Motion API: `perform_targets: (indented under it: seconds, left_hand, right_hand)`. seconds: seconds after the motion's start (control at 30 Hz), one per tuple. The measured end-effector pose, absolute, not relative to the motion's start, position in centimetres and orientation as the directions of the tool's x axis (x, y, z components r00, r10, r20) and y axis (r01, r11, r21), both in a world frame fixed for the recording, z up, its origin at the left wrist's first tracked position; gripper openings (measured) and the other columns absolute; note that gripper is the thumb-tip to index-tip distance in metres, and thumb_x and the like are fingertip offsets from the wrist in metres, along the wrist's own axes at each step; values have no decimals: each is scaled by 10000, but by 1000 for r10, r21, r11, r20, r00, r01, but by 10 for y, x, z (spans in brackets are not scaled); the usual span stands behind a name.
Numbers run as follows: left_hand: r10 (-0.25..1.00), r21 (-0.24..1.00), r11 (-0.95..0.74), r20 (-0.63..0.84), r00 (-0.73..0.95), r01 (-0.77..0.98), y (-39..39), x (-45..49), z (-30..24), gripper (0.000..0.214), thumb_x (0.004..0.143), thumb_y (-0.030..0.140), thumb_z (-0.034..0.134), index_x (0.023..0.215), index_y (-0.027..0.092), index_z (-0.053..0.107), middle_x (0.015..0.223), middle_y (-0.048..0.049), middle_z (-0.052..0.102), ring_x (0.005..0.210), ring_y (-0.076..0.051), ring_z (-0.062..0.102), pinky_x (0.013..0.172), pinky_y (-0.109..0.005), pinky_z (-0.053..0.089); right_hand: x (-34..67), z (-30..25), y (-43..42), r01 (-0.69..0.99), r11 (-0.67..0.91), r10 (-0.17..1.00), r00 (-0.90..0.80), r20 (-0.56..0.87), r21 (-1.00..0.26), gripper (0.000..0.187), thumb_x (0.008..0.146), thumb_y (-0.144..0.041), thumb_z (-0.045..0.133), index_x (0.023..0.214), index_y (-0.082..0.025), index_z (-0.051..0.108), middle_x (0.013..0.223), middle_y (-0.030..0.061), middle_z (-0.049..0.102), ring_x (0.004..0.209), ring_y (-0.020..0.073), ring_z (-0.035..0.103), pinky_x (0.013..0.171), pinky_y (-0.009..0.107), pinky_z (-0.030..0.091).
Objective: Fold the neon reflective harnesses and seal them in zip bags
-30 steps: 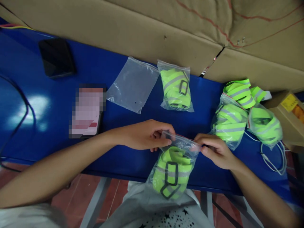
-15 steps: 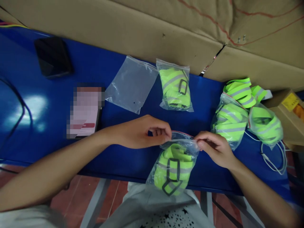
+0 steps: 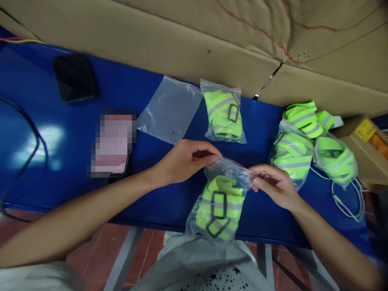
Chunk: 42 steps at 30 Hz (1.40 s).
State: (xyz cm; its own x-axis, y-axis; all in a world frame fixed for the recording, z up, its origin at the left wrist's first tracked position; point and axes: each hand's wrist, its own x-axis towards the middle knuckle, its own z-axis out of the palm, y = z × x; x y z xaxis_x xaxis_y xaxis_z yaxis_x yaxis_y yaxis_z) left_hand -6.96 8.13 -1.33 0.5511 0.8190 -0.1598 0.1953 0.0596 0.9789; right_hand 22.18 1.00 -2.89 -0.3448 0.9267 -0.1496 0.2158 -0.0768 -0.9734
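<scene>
Shifted filled bag (image 3: 222, 206) slightly toward far edge of tabletop (image 3: 157, 204). Pinching its top corners with left hand (image 3: 188, 161) and right hand (image 3: 276, 185), presumably for tautness.

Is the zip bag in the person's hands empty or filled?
Filled: the clear zip bag, held by left hand and right hand, shows yellow-green reflective webbing and black buckles inside.

Blue bench (image 3: 169, 204) and bagged straps (image 3: 220, 204) suggest a workshop.
</scene>
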Motion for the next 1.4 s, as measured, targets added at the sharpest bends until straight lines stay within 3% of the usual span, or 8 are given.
perform_targets:
  seconds: [0.17, 0.27, 0.4, 0.5, 0.73, 0.93, 1.17, 1.4]
  left_hand:
    - [743, 922, 379, -356, 567, 82, 87, -71, -16, 339, 919, 248, 688, 1238, 133, 677, 841, -48, 782, 715, -151, 739, 718, -270, 600]
    - [685, 880, 457, -443, 579, 132, 89, -71, -14, 282, 933, 283, 677, 1163, 126, 721, 834, -49, 775, 709, -133, 720, 700, -245, 583]
    - [684, 882, 446, -445, 579, 152, 89, -71, -12, 179, 888, 304, 738, 912, 128, 758, 737, -17, 726, 647, -99, 655, 642, -206, 539]
    - [717, 903, 411, -404, 569, 123, 89, -71, -10, 176, 862, 306, 766, 843, 132, 743, 731, -12, 716, 638, -91, 633, 626, -198, 527]
    - [717, 940, 294, -338, 610, 175, 90, -74, -10, 203, 933, 324, 690, 879, 129, 713, 741, -12, 703, 641, -94, 626, 620, -206, 519]
    - [650, 908, 396, -384, 656, 139, 87, -71, -9, 213, 932, 351, 683, 904, 140, 701, 751, -1, 688, 660, -92, 617, 638, -208, 510]
    - [638, 891, 438, -401, 658, 119, 87, -69, -13, 173, 859, 273, 760, 964, 144, 714, 740, 20, 655, 670, -82, 598, 633, -193, 487]
    - [631, 891, 435, -403, 663, 128, 87, -69, -12, 173, 867, 295, 744, 948, 147, 708, 748, 14, 644, 675, -94, 593, 636, -212, 482]
  right_hand:
    - [217, -30, 10, 109, -197, 936, -276, -220, -974, 355, 959, -264, 716, 1294, -292, 600, 799, -33, 730, 633, 96, 702, 613, 194, 600]
    - [215, -28, 10, 114, -268, 914, -284, -290, -957, 365, 976, -294, 697, 1323, -256, 590, 841, -4, 761, 681, 114, 740, 678, 219, 630]
    - [214, -27, 12, 112, -313, 902, -278, -332, -943, 238, 973, -356, 694, 1154, -203, 672, 889, 32, 775, 772, 146, 772, 694, 242, 659]
    - [214, -25, 13, 126, -294, 902, -293, -319, -948, 177, 964, -352, 704, 971, -178, 673, 820, 17, 750, 659, 129, 747, 612, 224, 639]
    - [214, -27, 11, 120, -274, 910, -289, -297, -954, 239, 960, -385, 697, 905, -161, 635, 713, 11, 700, 538, 119, 673, 501, 229, 580]
    - [221, -35, 6, 219, -218, 924, -269, -274, -951, 234, 968, -377, 687, 879, -171, 621, 673, -21, 621, 472, 64, 565, 431, 168, 453]
    - [222, -31, 7, 158, -218, 910, -325, -259, -963, 202, 982, -371, 657, 922, -182, 615, 732, -14, 625, 532, 95, 612, 483, 214, 520]
    - [220, -31, 5, 258, -162, 944, -242, -226, -953, 255, 998, -362, 626, 830, -185, 554, 589, -62, 517, 416, 50, 465, 420, 167, 359]
